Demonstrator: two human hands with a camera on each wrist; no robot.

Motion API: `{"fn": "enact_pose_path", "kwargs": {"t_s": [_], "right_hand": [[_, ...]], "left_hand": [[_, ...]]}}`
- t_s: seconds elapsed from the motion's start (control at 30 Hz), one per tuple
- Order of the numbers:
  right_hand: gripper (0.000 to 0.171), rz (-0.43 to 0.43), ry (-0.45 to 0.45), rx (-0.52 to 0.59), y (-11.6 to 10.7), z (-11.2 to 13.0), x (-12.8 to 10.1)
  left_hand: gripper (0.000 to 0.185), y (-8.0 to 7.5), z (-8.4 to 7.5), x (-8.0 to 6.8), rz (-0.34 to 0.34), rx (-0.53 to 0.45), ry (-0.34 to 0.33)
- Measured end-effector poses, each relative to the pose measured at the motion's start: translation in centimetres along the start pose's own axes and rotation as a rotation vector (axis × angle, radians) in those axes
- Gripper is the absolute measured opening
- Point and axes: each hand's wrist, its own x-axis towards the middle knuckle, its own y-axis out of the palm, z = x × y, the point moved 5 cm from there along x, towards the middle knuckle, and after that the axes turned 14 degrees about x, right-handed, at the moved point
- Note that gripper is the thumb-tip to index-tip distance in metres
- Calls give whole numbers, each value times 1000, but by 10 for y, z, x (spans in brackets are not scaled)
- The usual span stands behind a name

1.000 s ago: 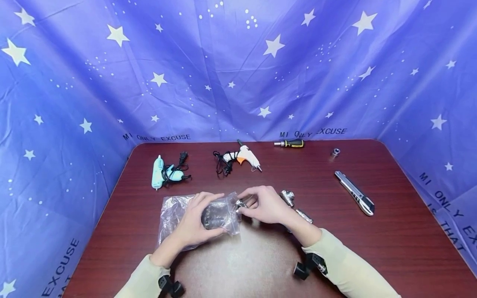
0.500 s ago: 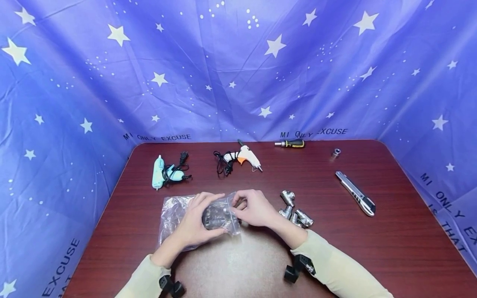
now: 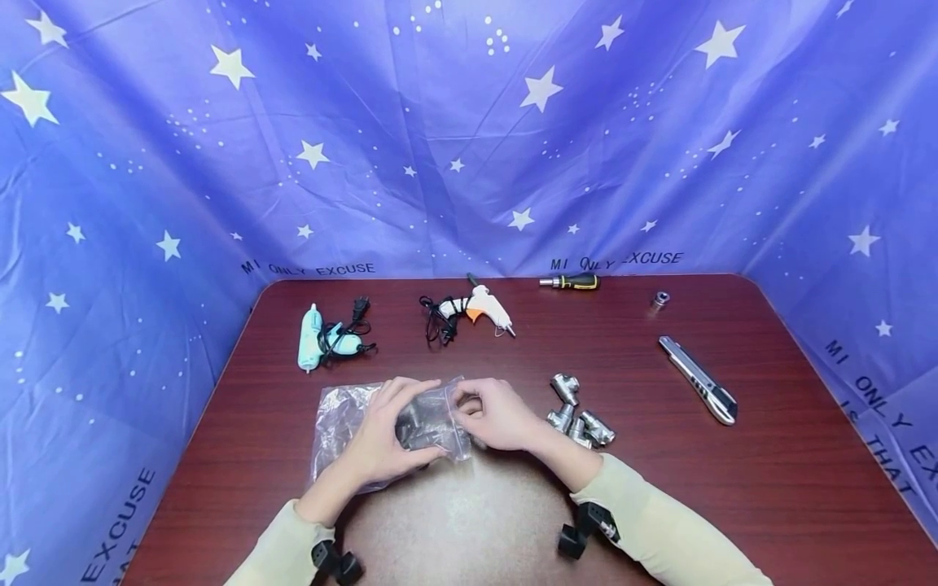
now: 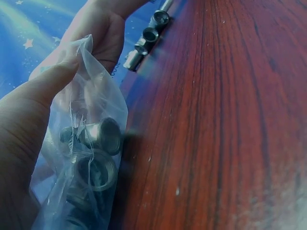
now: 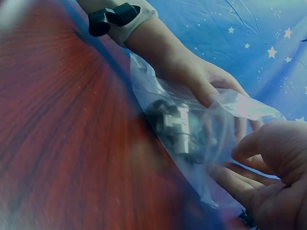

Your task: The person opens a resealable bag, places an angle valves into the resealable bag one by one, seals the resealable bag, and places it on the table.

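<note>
In the head view a clear zip plastic bag (image 3: pixel 344 407) lies on its side, with metal pipe tee fittings inside. My left hand (image 3: pixel 384 431) grips the bag around its middle, thumb in front and fingers over the top. At the bag's mouth, my right hand (image 3: pixel 494 413) has its thumb and fingers curled on the plastic edge. The right wrist view shows a shiny tee fitting (image 5: pixel 180 127) through the plastic. Round open ends of fittings (image 4: pixel 98 170) show in the left wrist view. Several loose tee fittings (image 3: pixel 598 428) lie just right of my right hand.
Across the back of the dark red table (image 3: pixel 791 472) lie a light blue glue gun (image 3: pixel 311 342), a white glue gun (image 3: pixel 491 309), a yellow-and-black screwdriver (image 3: pixel 579 282) and a small metal socket (image 3: pixel 661 300). A utility knife (image 3: pixel 699 381) is at the right. Starry blue cloth (image 3: pixel 469 122) hangs behind.
My right hand has moved left to the bag's mouth. The fitting it held a second ago no longer shows in its fingers. My left hand stays put around the bag.
</note>
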Motion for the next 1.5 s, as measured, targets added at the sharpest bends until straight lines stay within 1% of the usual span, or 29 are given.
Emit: {"fn": "enact_pose_path", "kwargs": {"t_s": [0.17,0.3,0.4,0.5,0.67,0.83,0.9,1.0,1.17,1.37,1.5], "right_hand": [[5,-19,9,-2,-17,2,-6],[6,-83,-25,-100,-37,6,-9],[7,-151,-69,-202,-55,10,-12],[8,-198,-99,-264,-72,14,-16],[9,-235,-129,-336,-96,18,-23],[8,-264,-130,-432,-118,14,-31],[8,-261,-119,-480,-126,11,-34],[9,-247,-84,-546,-139,8,-39],[10,-213,9,-600,-154,1,-46],[21,-169,95,-631,-152,-13,-50],[26,-163,113,-644,-148,-18,-51]], "left_hand": [[94,-1,-1,0,16,1,-13],[94,0,-1,1,26,4,-18],[94,1,-1,1,34,1,-18],[94,2,-1,0,41,-3,-22],[93,3,0,-1,48,-10,-29],[92,4,-1,-1,48,-13,-22],[93,4,-1,0,50,-12,-18],[99,4,0,2,50,11,-9],[108,2,2,5,53,57,-15],[104,4,3,4,106,79,-42],[104,5,3,4,124,75,-45]]}}
